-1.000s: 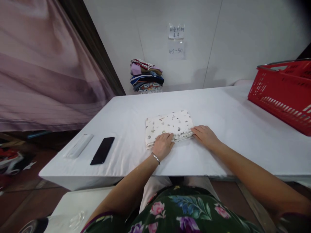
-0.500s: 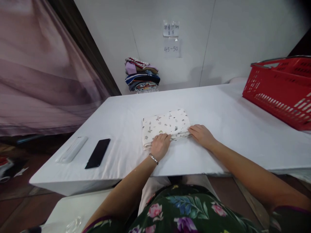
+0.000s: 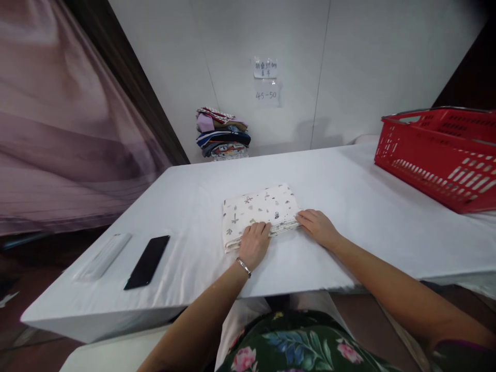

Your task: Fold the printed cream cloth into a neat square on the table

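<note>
A folded white cloth [image 3: 261,209] with small grey, green and reddish prints lies flat on the white-covered table [image 3: 329,181], its layered edge facing me. My left hand [image 3: 254,242], a silver bracelet at the wrist, has its fingers curled over that near edge, left of the middle. At the near right corner my right hand [image 3: 318,226] pinches the cloth between fingers and thumb. Both thumbs are mostly hidden from above.
A black phone [image 3: 147,262] and a white packet in clear wrap [image 3: 104,257] lie at the table's left. On the right stands a red plastic basket [image 3: 434,160]. A stack of folded fabrics [image 3: 222,133] rises beyond the far edge, by the wall with paper signs [image 3: 266,94].
The camera view has tilted up and shifted slightly, so everything sits a little lower in the picture. Both hands keep their hold on the cloth, which looks the same.
</note>
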`<state>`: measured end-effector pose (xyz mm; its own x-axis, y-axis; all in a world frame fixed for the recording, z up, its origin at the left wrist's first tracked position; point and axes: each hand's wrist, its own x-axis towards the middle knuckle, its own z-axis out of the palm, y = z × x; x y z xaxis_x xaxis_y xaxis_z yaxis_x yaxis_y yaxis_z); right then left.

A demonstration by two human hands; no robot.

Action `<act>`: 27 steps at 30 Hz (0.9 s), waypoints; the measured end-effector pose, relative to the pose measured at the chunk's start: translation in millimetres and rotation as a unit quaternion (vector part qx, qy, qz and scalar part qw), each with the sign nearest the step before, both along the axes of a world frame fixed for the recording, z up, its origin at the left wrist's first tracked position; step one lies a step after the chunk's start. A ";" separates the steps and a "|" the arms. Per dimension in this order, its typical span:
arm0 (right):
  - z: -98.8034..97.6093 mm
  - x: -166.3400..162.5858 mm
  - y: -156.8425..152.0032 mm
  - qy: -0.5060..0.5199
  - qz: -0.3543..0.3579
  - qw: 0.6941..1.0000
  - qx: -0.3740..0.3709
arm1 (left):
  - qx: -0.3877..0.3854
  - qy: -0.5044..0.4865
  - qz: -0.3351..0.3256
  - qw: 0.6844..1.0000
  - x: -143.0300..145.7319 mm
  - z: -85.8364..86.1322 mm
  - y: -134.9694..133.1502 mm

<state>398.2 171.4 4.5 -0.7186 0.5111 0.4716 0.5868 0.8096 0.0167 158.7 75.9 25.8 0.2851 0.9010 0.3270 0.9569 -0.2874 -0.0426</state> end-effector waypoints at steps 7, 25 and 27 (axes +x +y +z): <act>6.8 -0.8 -4.9 0.073 0.004 0.989 -0.129 | 0.006 0.029 0.006 1.000 -0.2 -4.5 3.6; 35.7 -19.3 45.2 0.220 -0.276 0.747 -0.563 | 0.002 0.013 0.006 1.000 -1.4 -6.7 4.9; 40.8 -15.8 46.8 0.234 -0.278 0.753 -0.549 | 0.000 -0.005 0.002 1.000 -2.4 -3.5 2.8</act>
